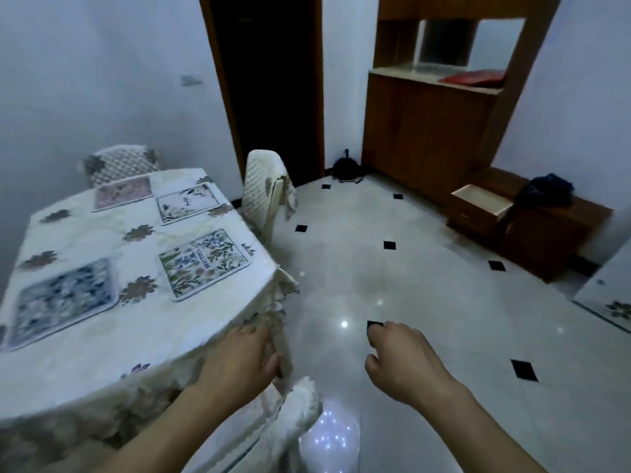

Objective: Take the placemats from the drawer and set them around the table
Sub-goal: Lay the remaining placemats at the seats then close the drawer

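Several floral placemats lie on the table (85, 363), which wears a cream flowered cloth: a blue one (65, 300) near left, a green and blue one (205, 262) near right, a white one (187, 202) and a pink one (123, 192) at the far end. My left hand (240, 361) rests at the table's near right corner, fingers against the hanging cloth. My right hand (406, 361) hovers over the floor, fingers curled, holding nothing. The wooden drawer (479, 206) stands pulled out at the far right, its inside looking bare.
Two chairs with quilted covers stand by the table, one at the far end (121, 163), one on the right side (268, 196). A tall wooden cabinet (430, 131) holds a red item (473, 77). Dark bags lie by the doorway (346, 169) and on the low unit (546, 194). The tiled floor (409, 285) is glossy.
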A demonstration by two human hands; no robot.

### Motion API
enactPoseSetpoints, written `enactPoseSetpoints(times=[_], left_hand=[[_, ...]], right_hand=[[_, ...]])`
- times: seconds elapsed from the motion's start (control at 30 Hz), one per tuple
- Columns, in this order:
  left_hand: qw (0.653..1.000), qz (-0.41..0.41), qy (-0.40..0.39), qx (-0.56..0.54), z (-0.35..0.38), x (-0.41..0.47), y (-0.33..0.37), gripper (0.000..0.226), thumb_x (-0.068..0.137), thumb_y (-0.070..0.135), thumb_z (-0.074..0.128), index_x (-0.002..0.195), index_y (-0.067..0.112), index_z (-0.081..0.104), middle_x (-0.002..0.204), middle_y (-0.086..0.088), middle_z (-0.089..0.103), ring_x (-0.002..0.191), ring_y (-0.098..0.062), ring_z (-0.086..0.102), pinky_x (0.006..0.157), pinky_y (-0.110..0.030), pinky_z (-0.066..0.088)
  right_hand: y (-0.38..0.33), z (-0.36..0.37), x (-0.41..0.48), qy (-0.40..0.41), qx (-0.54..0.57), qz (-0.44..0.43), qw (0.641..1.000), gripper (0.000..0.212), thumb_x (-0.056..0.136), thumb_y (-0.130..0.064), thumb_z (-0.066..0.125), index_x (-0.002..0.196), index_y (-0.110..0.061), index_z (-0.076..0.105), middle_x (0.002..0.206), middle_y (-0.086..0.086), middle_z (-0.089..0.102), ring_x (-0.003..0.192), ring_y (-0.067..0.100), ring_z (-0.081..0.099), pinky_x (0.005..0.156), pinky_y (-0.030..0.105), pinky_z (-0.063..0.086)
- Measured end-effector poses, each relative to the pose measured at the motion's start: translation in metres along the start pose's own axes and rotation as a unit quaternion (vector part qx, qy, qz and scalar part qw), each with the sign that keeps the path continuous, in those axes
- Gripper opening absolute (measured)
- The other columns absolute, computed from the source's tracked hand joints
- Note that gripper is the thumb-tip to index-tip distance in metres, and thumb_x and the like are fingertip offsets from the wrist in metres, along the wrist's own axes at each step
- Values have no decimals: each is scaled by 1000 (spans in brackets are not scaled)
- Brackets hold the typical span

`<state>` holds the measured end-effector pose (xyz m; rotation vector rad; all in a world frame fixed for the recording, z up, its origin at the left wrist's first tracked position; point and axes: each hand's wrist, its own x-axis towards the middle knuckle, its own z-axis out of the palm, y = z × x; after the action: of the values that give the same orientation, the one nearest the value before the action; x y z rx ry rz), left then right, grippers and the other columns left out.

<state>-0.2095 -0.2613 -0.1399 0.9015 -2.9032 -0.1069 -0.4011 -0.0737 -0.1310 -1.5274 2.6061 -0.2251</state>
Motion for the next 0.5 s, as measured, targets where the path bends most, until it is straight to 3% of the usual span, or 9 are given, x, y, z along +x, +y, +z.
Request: enactPoseSetpoints(times=[0.07,0.13,0.33,0.5], left_hand=[[1000,-17,17,5,7,29,-3,30,84,50,50,102,27,57,101,1,65,95,-25,60,75,-36,44],[999,-34,18,18,15,67,-6,31,84,48,51,102,25,59,97,-1,66,92,-27,61,74,-37,45],[997,-70,17,41,17,167,-2,28,73,46,57,82,20,63,70,-4,65,69,-30,61,57,-33,42],[991,-122,18,44,17,211,-1,29,78,46,61,88,19,61,80,-4,66,80,-30,62,64,-36,44]], right_hand=[[16,-4,32,5,-5,-15,1000,9,84,-26,44,83,-18,46,78,-1,48,77,26,46,71,35,37],[38,-10,61,-10,-12,-9,1000,18,84,-27,44,94,-17,55,92,3,60,87,26,55,77,35,41],[99,-29,155,-25,-30,-38,998,13,85,-27,45,77,-20,38,89,6,55,87,29,53,71,35,30],[111,-32,233,-29,-25,-102,994,14,86,-30,47,84,-19,39,92,7,55,93,31,56,72,34,30]])
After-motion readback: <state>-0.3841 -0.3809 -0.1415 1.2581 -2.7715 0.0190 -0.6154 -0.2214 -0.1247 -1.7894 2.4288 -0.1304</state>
